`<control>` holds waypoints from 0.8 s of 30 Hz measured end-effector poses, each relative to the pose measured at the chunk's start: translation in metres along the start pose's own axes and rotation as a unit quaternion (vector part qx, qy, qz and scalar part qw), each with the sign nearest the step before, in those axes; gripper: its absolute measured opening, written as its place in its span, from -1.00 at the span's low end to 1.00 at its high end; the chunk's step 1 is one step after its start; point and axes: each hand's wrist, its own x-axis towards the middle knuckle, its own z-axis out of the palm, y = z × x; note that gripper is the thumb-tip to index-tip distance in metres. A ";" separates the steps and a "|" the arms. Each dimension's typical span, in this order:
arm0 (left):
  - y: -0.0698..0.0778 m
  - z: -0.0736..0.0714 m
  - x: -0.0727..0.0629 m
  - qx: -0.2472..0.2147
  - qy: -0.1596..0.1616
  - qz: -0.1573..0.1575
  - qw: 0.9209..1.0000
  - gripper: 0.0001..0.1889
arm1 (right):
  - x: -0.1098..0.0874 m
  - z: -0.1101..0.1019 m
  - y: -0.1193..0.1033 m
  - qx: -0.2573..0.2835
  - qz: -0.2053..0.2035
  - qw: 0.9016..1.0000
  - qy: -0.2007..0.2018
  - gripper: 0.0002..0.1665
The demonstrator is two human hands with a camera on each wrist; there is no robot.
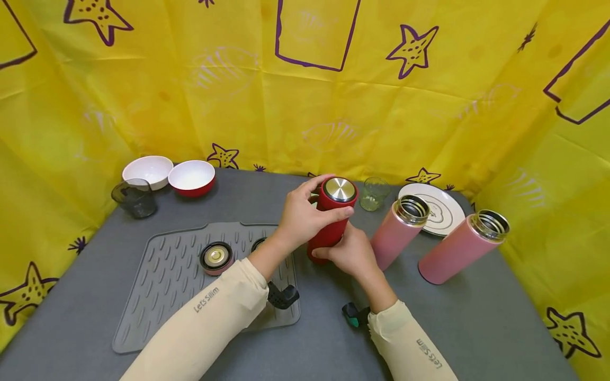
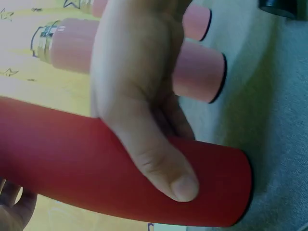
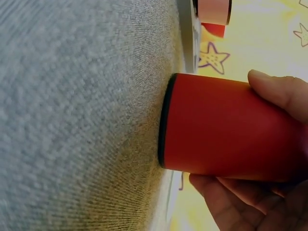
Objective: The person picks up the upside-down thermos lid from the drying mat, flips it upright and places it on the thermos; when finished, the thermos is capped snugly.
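Note:
Both hands hold a red thermos bottle (image 1: 330,235) upright, its silver-topped lid (image 1: 340,189) facing up. My left hand (image 1: 307,214) grips the upper part, thumb across the near side just under the lid. Lower down, my right hand (image 1: 351,250) wraps the body; its thumb (image 2: 166,173) lies along the red wall in the left wrist view. In the right wrist view the bottle's black base ring (image 3: 167,122) is right at the grey tabletop. Two pink thermos bottles (image 1: 399,233) (image 1: 459,250) stand with open mouths to the right of my right hand.
A grey drying mat (image 1: 167,280) carries an upturned pink lid (image 1: 216,256) and another lid (image 1: 259,243), mostly behind my left forearm. Two bowls (image 1: 149,170) (image 1: 192,177) and a dark glass (image 1: 135,198) stand back left. Behind the bottles are a clear glass (image 1: 374,194) and a white plate (image 1: 450,206).

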 end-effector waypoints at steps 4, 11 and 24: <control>-0.003 -0.004 0.003 -0.013 -0.027 -0.017 0.999 -0.32 | 0.000 0.000 0.001 0.003 0.001 1.000 0.000 -0.32; 0.000 -0.010 0.007 -0.017 -0.057 -0.034 0.998 -0.34 | 0.001 0.000 0.001 0.005 0.000 1.000 -0.003 -0.30; -0.004 -0.008 0.004 -0.033 -0.072 -0.030 0.996 -0.33 | -0.001 -0.001 -0.002 0.001 0.002 1.000 -0.008 -0.32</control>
